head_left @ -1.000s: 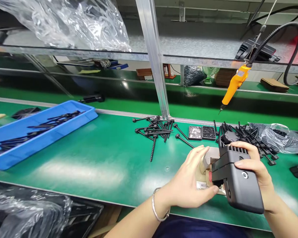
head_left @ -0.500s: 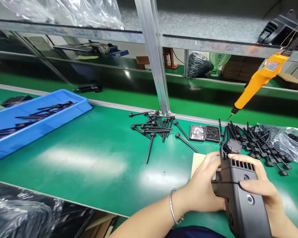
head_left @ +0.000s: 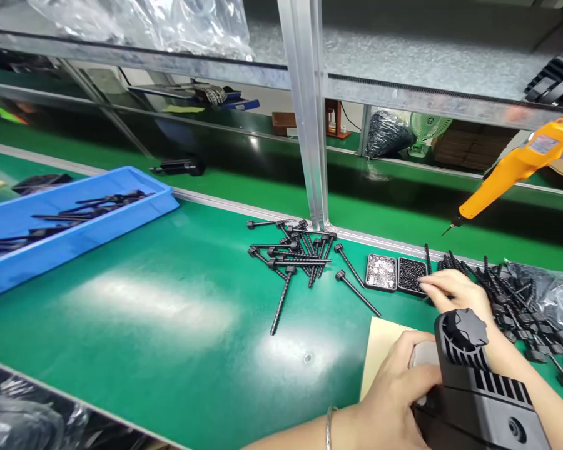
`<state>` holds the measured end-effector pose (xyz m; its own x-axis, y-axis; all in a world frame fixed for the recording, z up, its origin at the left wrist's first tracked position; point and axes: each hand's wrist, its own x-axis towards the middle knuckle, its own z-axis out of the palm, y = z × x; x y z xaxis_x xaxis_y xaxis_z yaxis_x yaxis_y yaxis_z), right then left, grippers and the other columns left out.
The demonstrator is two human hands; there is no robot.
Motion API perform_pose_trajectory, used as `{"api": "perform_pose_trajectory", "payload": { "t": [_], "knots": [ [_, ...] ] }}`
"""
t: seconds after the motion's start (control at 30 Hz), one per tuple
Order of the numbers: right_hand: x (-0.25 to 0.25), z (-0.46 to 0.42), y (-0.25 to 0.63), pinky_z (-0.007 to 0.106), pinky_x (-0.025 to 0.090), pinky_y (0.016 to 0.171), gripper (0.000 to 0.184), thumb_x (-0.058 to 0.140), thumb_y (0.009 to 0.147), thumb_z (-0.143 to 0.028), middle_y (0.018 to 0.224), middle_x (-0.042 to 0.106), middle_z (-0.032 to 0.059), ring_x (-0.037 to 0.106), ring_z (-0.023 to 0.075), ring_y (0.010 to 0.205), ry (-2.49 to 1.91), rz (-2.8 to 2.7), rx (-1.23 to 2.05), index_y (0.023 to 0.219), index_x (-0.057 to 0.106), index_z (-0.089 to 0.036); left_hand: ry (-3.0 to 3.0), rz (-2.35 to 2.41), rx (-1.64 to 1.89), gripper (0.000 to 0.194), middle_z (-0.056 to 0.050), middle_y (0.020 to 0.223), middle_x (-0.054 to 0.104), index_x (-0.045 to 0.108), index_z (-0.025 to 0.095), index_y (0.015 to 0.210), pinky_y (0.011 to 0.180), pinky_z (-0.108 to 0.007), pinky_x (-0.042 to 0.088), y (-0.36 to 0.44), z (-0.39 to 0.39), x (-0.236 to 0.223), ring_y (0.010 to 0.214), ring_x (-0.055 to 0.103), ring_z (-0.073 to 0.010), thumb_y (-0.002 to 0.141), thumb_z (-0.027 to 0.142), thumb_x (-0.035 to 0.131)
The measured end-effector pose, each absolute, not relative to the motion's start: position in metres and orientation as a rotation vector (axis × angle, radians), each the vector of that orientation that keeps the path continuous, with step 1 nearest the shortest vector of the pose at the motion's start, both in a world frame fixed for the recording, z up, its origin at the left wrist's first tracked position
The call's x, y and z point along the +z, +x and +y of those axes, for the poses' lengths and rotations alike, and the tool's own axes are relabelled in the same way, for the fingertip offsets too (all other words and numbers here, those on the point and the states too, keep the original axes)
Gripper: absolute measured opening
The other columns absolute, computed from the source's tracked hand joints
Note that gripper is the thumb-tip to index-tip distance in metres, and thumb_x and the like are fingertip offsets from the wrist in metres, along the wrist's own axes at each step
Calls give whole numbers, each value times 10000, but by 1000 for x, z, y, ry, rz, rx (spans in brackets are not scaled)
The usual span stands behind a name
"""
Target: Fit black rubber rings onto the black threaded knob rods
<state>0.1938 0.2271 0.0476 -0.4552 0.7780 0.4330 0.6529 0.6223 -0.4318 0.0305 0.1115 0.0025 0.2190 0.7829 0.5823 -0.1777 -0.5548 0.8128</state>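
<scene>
Two hands work at the near right edge of the green surface (head_left: pixel 169 300). The left hand (head_left: pixel 398 390) is closed around the side of a black housing (head_left: pixel 478 387), a ribbed plastic unit with a round knob on top, pressing it down on a tan card (head_left: pixel 380 356) that lies flat under it. The right hand (head_left: pixel 455 290) is off the housing and reaches to the small screw tray (head_left: pixel 411 275), fingertips at its right edge; whether it has pinched a screw cannot be told. Just left of that tray sits a second tray of silver washers (head_left: pixel 381 272), touching it.

Progress, judged from the layout: the housing is seated and steadied and the knob is on it, but no fastener shows in the right hand and the orange screwdriver (head_left: pixel 516 165) hangs untouched above right, so driving is not yet done.

Right of the trays lies a dense pile of black knob-headed rods (head_left: pixel 511 300), next to a clear bag (head_left: pixel 558 294). A looser pile of threaded rods (head_left: pixel 293 253) lies by the foot of the aluminium post (head_left: pixel 309 112). A blue bin (head_left: pixel 75 228) with more black parts sits far left, well apart. A plastic sheet (head_left: pixel 159 25) lies on the shelf above.
</scene>
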Motion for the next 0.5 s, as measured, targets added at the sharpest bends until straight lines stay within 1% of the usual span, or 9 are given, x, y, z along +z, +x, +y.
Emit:
{"api": "perform_pose_trajectory", "payload": {
  "t": [0.03,0.07,0.17,0.23,0.3,0.37,0.43,0.47,0.5],
  "knots": [
    [43,239,174,436,572,842,239,539,970,-307,915,714,71,666,257,893,-1096,-2312,268,890,743,-213,1664,577,1474,806,-157,1187,542,648,240,1197,878,-423,556,30,112,1,1087,597,-336,519,587,914],
    [38,249,155,409,573,831,245,547,966,-311,914,716,63,666,254,915,-1090,-2376,259,869,747,-208,1658,582,1476,793,-152,1187,542,657,250,1193,863,-412,555,30,113,1,1066,606,-328,524,595,910],
    [27,263,121,359,545,869,321,489,1008,-292,904,685,47,652,225,984,-1116,-2481,245,860,723,-129,1625,594,1420,771,-152,1228,530,665,271,1205,880,-408,533,28,112,5,1084,595,-334,548,597,901],
    [24,265,112,362,528,905,364,454,1038,-286,879,657,29,650,201,975,-1163,-2504,260,839,687,-90,1609,593,1365,782,-151,1268,516,640,288,1246,926,-422,511,25,110,11,1132,570,-346,568,578,900],
    [21,266,109,369,527,910,397,462,1047,-319,835,642,11,657,193,936,-1221,-2507,306,793,657,-84,1595,603,1358,735,-141,1277,513,637,293,1243,935,-418,505,24,108,15,1138,567,-339,602,544,896],
    [18,270,108,368,537,897,361,519,1029,-342,830,651,14,659,175,898,-1286,-2484,371,790,644,-103,1597,649,1356,590,-132,1275,514,655,273,1200,927,-405,509,24,106,18,1143,564,-326,688,483,860],
    [15,274,106,361,546,886,295,564,1009,-345,872,669,27,655,163,885,-1346,-2425,440,831,651,-126,1602,712,1346,381,-124,1266,519,667,251,1157,893,-381,524,24,105,19,1134,567,-304,814,388,763],
    [14,276,105,357,550,879,268,579,1002,-346,899,675,36,653,159,881,-1369,-2382,473,854,654,-135,1605,736,1340,310,-122,1250,528,666,244,1148,869,-370,534,25,105,20,1118,574,-292,855,334,714],
    [14,278,104,352,553,873,258,583,1000,-351,921,676,41,652,159,882,-1387,-2327,503,874,658,-138,1611,746,1339,283,-118,1225,543,662,240,1146,846,-361,544,25,105,20,1098,579,-284,868,283,686]
  ]
}}
